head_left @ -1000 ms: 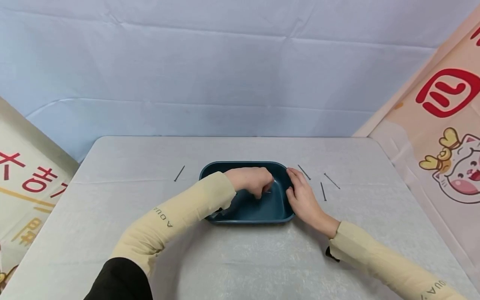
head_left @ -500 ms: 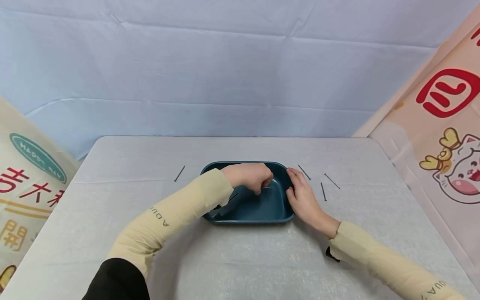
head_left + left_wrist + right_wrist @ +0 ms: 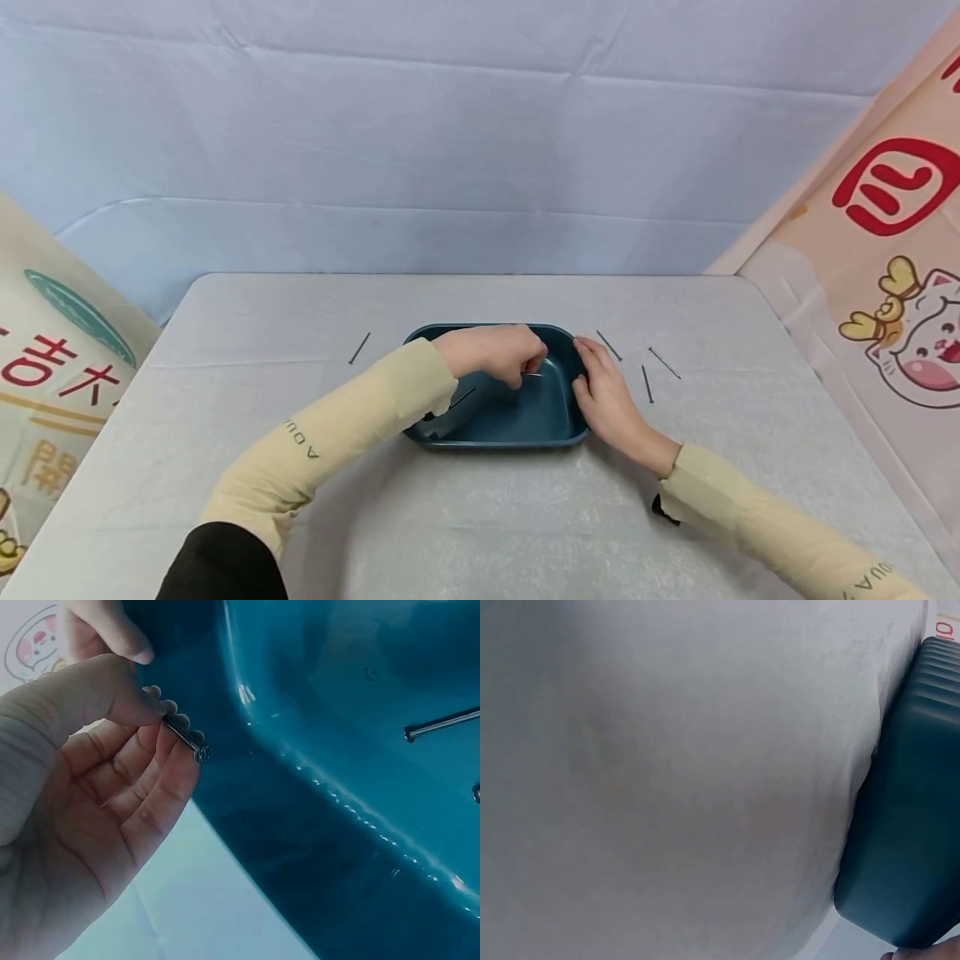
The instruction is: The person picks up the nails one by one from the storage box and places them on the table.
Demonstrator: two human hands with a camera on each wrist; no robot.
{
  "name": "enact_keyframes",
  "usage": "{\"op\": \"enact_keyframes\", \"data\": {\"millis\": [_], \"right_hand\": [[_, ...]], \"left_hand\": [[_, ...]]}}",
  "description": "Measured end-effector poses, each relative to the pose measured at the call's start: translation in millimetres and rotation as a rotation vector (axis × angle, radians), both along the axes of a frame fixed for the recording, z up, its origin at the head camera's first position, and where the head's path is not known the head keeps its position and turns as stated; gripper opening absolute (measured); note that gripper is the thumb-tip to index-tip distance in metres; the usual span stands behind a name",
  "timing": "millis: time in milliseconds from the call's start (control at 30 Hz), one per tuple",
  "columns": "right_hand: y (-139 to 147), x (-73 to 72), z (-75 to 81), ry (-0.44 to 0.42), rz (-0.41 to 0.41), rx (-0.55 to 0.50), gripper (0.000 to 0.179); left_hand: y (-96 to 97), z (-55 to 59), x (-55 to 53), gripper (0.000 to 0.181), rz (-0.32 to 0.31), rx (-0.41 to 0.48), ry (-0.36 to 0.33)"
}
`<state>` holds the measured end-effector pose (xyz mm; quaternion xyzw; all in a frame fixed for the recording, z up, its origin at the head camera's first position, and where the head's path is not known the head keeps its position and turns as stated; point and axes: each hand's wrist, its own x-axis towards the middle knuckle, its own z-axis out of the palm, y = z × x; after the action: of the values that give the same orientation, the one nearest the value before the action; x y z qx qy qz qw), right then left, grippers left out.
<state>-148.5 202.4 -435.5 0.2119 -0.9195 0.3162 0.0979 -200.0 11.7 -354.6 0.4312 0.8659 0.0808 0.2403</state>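
In the head view, my left hand (image 3: 495, 354) is over the dark teal box (image 3: 495, 446). Thumb and fingers pinch a nail (image 3: 184, 733), its head sticking out past the fingertips in the left wrist view. Another nail (image 3: 442, 724) lies on the box floor, and a further nail head (image 3: 477, 793) shows at that view's right edge. My right hand (image 3: 611, 404) rests at the box's right end, fingers fairly straight along the rim. In the right wrist view, a bit of that hand (image 3: 934, 952) appears by the box's corner.
On the grey-white table (image 3: 480, 525), one nail (image 3: 359, 347) lies left of the box. To its right are more nails: one by the rim (image 3: 609, 345), one slanting (image 3: 664, 362) and one closer to the wrist (image 3: 647, 383). A pale cloth (image 3: 450, 167) hangs behind.
My left hand has risen slightly with the nail, and the left forearm has shifted a little leftward. More of a nail inside the box now shows beside the sleeve. The right hand stays put.
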Motion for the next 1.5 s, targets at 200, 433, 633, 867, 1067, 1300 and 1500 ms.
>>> {"op": "enact_keyframes", "data": {"millis": [200,433,633,867,1067,1300,1500], "right_hand": [[0,0.3,0.0,0.002,-0.001,-0.003,0.048],[0,0.3,0.0,0.005,-0.002,-0.007,0.048],[-1,0.8,1.5,0.005,-0.012,-0.007,0.047],[-1,1.1,2.6,-0.007,-0.011,-0.011,0.047],[-1,0.7,2.9,0.001,-0.015,-0.009,0.047],[-1,1.1,2.7,0.004,-0.012,-0.007,0.047],[-1,1.3,3.1,-0.003,-0.013,-0.004,0.047]], "left_hand": [[-3.1,3.5,3.2,0.013,-0.003,0.04,0.0],[-9.2,8.2,4.6,0.015,0.015,0.067,0.0],[-17.8,10.4,4.7,0.014,0.048,0.088,0.007],[-25.8,16.2,6.6,0.016,0.059,0.139,0.0],[-30.0,20.2,7.5,0.017,0.056,0.156,0.006],[-36.0,24.0,9.3,0.018,0.058,0.183,0.022],[-46.1,27.5,13.7,0.018,0.08,0.229,0.031]]}}
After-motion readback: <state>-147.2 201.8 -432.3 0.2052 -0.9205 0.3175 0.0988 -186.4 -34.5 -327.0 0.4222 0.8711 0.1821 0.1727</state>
